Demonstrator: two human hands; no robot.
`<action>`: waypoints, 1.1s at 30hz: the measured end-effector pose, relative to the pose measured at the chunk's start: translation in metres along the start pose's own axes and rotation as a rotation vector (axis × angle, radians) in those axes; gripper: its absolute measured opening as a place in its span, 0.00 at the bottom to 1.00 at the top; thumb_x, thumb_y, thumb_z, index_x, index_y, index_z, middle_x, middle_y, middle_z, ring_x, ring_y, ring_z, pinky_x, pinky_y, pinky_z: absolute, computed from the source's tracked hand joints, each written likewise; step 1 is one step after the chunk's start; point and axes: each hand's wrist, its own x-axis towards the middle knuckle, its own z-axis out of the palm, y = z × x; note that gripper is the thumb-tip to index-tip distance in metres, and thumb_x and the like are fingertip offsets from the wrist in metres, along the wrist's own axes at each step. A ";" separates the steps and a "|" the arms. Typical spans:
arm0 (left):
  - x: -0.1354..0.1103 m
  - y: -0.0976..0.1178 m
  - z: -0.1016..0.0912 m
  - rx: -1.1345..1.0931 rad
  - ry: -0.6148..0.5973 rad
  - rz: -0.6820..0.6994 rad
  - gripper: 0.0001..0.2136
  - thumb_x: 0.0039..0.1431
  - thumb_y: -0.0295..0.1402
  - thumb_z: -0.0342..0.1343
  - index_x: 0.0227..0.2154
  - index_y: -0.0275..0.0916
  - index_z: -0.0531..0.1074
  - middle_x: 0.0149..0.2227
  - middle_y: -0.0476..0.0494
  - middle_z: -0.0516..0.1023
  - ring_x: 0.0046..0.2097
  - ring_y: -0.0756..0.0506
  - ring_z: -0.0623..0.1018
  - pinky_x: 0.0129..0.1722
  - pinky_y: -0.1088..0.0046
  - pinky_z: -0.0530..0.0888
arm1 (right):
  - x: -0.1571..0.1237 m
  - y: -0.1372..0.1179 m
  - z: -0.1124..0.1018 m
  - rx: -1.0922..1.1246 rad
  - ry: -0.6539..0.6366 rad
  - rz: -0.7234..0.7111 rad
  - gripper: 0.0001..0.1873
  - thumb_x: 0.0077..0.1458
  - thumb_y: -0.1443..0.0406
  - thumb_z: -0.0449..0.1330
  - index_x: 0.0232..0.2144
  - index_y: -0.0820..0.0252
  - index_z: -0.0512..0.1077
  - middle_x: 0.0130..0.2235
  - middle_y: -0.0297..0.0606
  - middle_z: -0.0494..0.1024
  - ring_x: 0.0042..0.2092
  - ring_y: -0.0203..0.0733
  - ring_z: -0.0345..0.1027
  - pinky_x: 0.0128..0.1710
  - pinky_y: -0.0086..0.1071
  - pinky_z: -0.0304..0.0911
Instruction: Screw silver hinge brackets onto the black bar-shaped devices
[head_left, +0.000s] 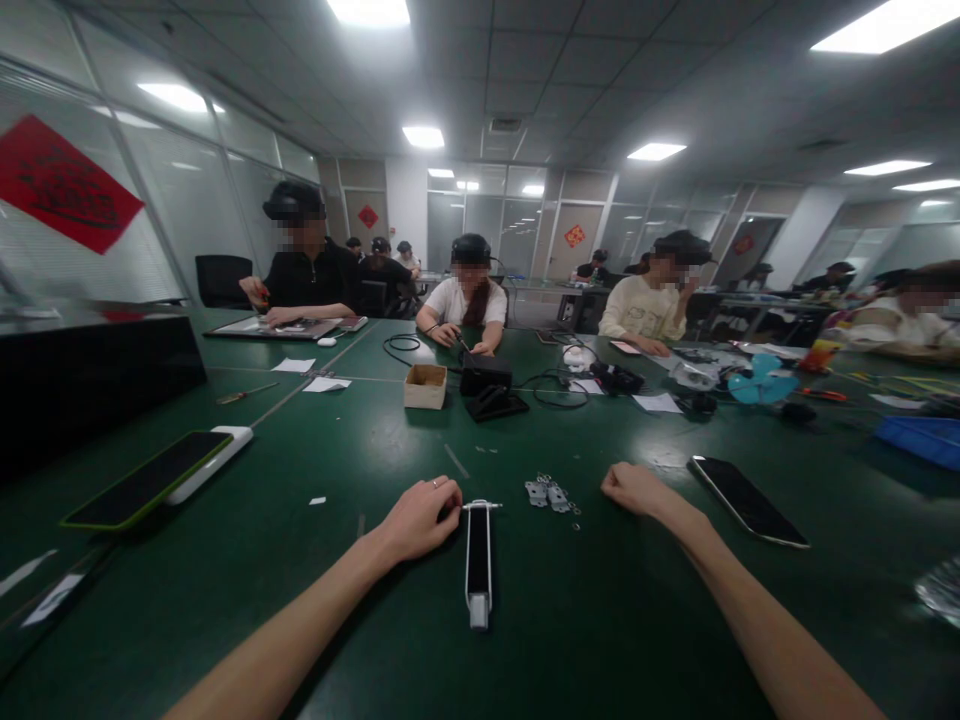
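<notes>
A narrow white-framed device (490, 560) with a long black middle and a pale block at its near end lies on the green table. A thin rod (495, 506) crosses its far end. My left hand (421, 516), a ring on one finger, is closed beside that rod's left end; whether it grips the rod I cannot see. Right of the device lies a small heap of metal plates (547, 494) with several tiny rings. My right hand (634, 488) rests curled on the table to the right of the heap, its fingertips hidden.
Phones lie at the left (154, 478) and right (748, 500). Farther back are a small cardboard box (425, 386), a black device (486, 376) with cables, a blue fan blade (762, 380) and a blue tray (919, 440). Several people sit around the table.
</notes>
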 end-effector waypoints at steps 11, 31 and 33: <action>0.000 -0.001 0.001 0.005 0.004 -0.004 0.05 0.59 0.30 0.48 0.35 0.39 0.67 0.35 0.47 0.71 0.34 0.48 0.71 0.35 0.72 0.67 | -0.009 -0.004 0.000 0.106 0.046 -0.064 0.08 0.53 0.67 0.55 0.29 0.63 0.74 0.32 0.41 0.78 0.33 0.39 0.71 0.29 0.26 0.58; 0.000 -0.001 0.002 0.007 -0.009 0.003 0.05 0.58 0.32 0.49 0.36 0.39 0.66 0.36 0.46 0.71 0.36 0.47 0.71 0.35 0.72 0.68 | -0.050 -0.126 0.047 0.476 0.327 -0.566 0.11 0.59 0.69 0.52 0.40 0.61 0.73 0.39 0.40 0.76 0.41 0.40 0.70 0.43 0.36 0.65; 0.000 0.000 0.002 0.004 -0.013 0.008 0.05 0.59 0.32 0.49 0.36 0.38 0.66 0.35 0.46 0.71 0.36 0.47 0.71 0.35 0.72 0.68 | -0.051 -0.126 0.044 0.500 0.294 -0.564 0.10 0.59 0.68 0.53 0.40 0.61 0.73 0.39 0.39 0.76 0.40 0.40 0.69 0.41 0.35 0.66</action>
